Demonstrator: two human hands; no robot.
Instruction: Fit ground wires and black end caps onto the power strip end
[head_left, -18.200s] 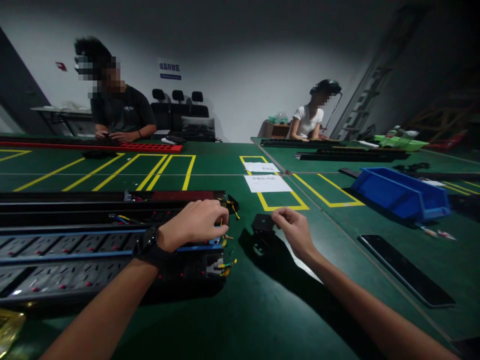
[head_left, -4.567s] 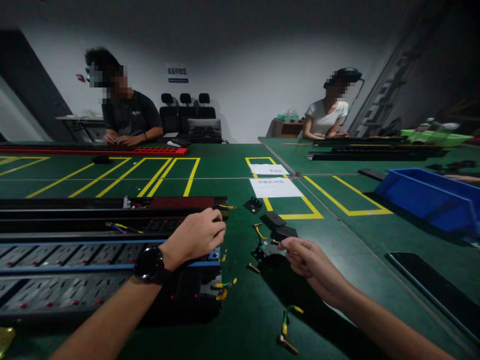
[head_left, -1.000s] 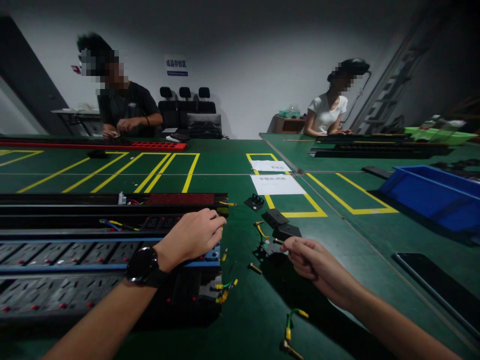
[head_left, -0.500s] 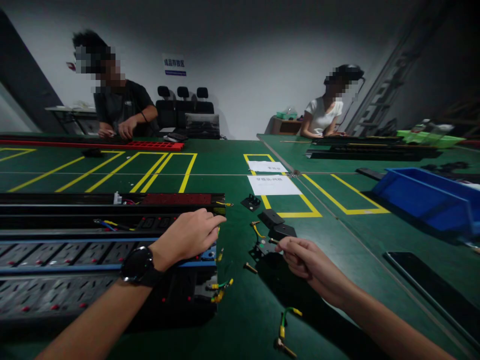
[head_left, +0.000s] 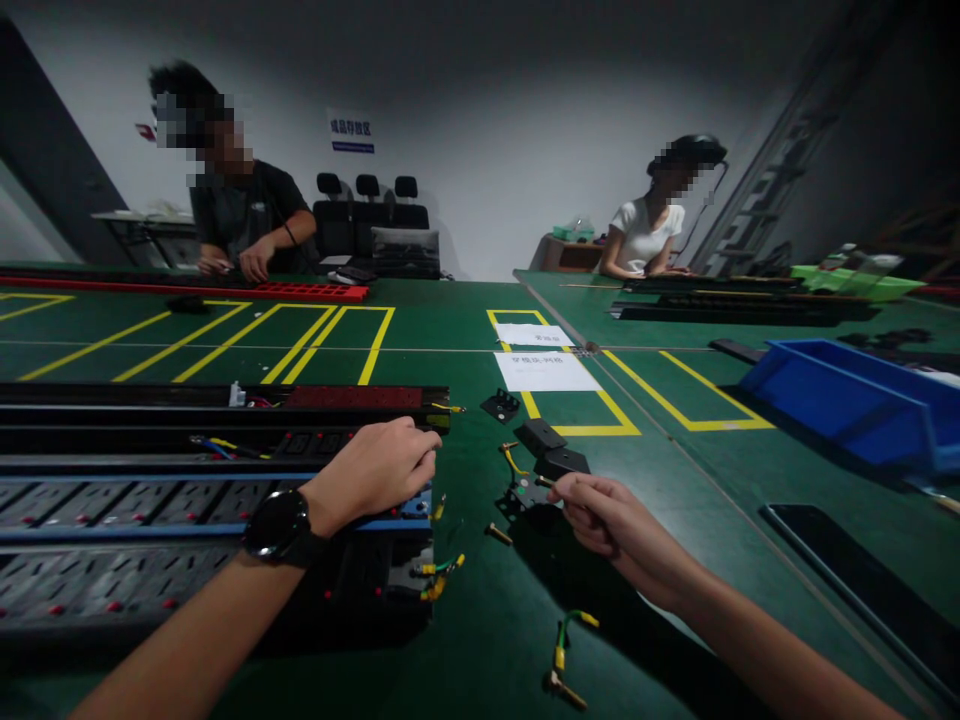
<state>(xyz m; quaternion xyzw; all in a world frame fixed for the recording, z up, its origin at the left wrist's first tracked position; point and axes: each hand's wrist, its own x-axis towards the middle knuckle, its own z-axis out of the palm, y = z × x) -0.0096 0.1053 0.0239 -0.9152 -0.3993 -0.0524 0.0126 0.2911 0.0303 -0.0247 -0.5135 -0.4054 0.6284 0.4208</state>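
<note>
My left hand (head_left: 382, 465), with a black watch at the wrist, lies over the ends of the power strips. Its fingers curl down past the blue-edged power strip (head_left: 418, 507); what they grip is hidden. My right hand (head_left: 600, 515) is closed in a pinch on a small screw (head_left: 546, 483), its end pointing left. Under it lies a flat black bracket (head_left: 523, 492) beside two black end caps (head_left: 541, 436). A yellow wire (head_left: 514, 461) and a loose screw (head_left: 499, 534) are close by. Nearer me is a green-yellow wire (head_left: 562, 640) with a screw at its end.
A blue bin (head_left: 840, 400) and a dark flat slab (head_left: 847, 570) lie on the right of the green table. White paper sheets (head_left: 547, 371) rest mid-table among yellow tape outlines. Across the table, two people (head_left: 251, 215) work by long strips and a red rail (head_left: 300, 291).
My left index finger has curled inward and down. The right hand stays nearly in place with the screw; the view has shifted slightly.
</note>
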